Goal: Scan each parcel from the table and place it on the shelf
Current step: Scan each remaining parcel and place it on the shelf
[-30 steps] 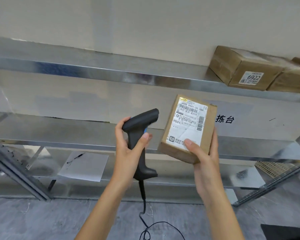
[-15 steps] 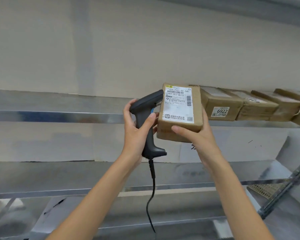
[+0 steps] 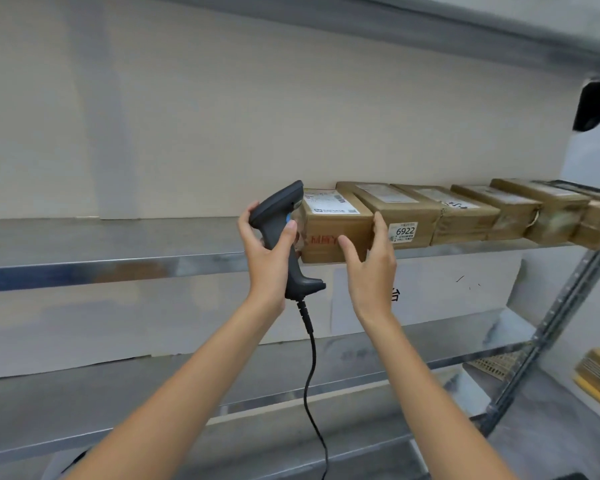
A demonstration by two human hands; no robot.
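Sliding the parcel onto the shelf at frame centre

My left hand (image 3: 269, 252) is wrapped round the scanner (image 3: 284, 233) grip, left of centre; just right of it my right hand (image 3: 369, 268) has thumb and fingers spread against the parcel (image 3: 333, 225), which sits on the shelf (image 3: 118, 268) edge touching the 6922 box (image 3: 400, 216); it looks light and stiff, taped smooth so maybe slick, best held at opposite side faces

A brown labelled parcel (image 3: 333, 226) lies flat on the metal shelf (image 3: 118, 251), touching the parcel row's left end.
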